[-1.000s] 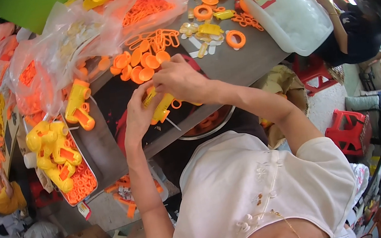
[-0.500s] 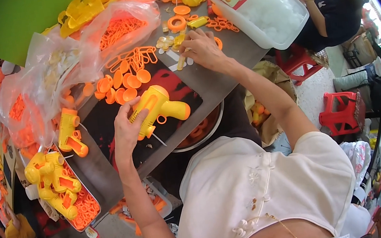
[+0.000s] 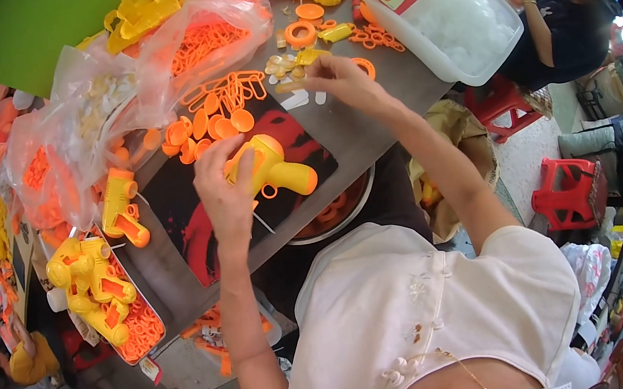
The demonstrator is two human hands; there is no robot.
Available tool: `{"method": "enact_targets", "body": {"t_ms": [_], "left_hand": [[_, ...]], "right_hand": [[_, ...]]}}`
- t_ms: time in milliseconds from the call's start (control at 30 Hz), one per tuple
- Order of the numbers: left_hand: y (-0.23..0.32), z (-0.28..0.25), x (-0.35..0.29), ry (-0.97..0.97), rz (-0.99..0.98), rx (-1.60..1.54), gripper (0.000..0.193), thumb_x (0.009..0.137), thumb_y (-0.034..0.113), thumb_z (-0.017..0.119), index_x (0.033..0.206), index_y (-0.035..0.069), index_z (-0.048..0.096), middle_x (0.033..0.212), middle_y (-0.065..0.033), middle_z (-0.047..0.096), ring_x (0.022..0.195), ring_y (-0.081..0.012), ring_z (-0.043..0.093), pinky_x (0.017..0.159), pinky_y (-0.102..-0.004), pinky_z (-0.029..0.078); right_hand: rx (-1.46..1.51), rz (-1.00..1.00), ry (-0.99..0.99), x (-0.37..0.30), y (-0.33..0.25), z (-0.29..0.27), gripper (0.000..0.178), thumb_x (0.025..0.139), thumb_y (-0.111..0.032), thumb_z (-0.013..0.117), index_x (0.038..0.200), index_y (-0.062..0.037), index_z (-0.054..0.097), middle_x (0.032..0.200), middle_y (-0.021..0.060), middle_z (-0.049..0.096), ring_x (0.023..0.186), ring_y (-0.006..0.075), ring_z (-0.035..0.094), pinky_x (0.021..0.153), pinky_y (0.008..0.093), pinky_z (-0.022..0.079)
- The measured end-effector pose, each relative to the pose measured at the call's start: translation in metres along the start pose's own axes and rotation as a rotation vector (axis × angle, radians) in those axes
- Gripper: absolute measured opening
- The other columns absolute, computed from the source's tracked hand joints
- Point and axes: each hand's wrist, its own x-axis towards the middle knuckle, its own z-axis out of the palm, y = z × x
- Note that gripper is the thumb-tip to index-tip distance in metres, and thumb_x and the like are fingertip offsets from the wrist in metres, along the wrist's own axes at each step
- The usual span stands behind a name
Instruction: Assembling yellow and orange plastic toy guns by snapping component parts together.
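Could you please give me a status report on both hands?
Left-hand grip holding yellow-and-orange toy. Right-hand grip pinching tan strip near small pale parts. Orange discs just beyond, not covering toy.

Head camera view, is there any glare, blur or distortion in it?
Head view: black curved borders at both sides, fisheye bending toward the rim; head view, upper right: washed-out brightness beside the co-worker; head view, centre: the yellow gun-shaped toy shows little blur.

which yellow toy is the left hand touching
The yellow toy over the red-and-black mat: only it has the left hand against it. The other toys lie untouched, off the mat.
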Motion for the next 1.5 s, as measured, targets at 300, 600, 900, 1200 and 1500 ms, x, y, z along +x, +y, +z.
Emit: {"method": "enact_targets", "body": {"t_ms": [300,600,900,1200,1500], "left_hand": [[0.036,0.034,0.01,0.006,-0.265,-0.398,0.015,0.085,0.015,0.07,0.089,0.001,0.066,0.088,-0.0104,0.066,0.075,-0.0224,0.061,0.076,-0.0332,0.046],[0.034,-0.01,0.006,-0.23,0.215,0.23,0.017,0.081,0.021,0.071,0.089,0.008,0.067,0.091,-0.0042,0.065,0.093,-0.023,0.058,0.088,-0.037,0.038],[-0.001,-0.023,-0.029,-0.056,0.1,0.408,0.024,0.078,0.019,0.075,0.097,0.008,0.067,0.096,-0.0022,0.063,0.094,-0.0209,0.057,0.087,-0.0352,0.04],[-0.022,-0.012,-0.035,0.019,0.036,0.205,0.021,0.077,0.013,0.075,0.096,0.007,0.067,0.099,-0.0035,0.061,0.097,-0.0223,0.056,0.087,-0.0354,0.041],[-0.019,-0.013,-0.034,0.02,0.029,0.201,0.022,0.078,0.003,0.073,0.098,0.002,0.066,0.102,-0.0076,0.061,0.099,-0.0228,0.058,0.088,-0.0333,0.045]], "right_hand": [[0.745,0.074,-0.182,-0.056,-0.061,0.033,0.017,0.091,-0.02,0.065,0.098,-0.0058,0.058,0.093,0.0012,0.061,0.084,0.0084,0.055,0.071,0.0226,0.042],[-0.227,-0.569,-0.102,-0.031,-0.089,0.005,0.017,0.083,-0.016,0.07,0.086,-0.0025,0.061,0.084,0.0088,0.057,0.081,0.0243,0.056,0.072,0.0327,0.045],[0.388,0.108,-0.229,-0.025,-0.038,0.016,0.025,0.085,-0.028,0.072,0.082,-0.0085,0.056,0.073,-0.0071,0.049,0.065,0.0019,0.04,0.057,0.0196,0.031],[0.457,0.184,-0.22,-0.027,-0.023,0.034,0.027,0.082,-0.032,0.073,0.08,-0.0085,0.06,0.068,-0.0059,0.047,0.062,0.0042,0.04,0.054,0.0215,0.03],[0.115,0.009,-0.279,-0.019,-0.044,0.061,0.03,0.084,-0.031,0.07,0.078,-0.0054,0.057,0.079,0.0004,0.045,0.072,0.0095,0.043,0.063,0.025,0.035]]}}
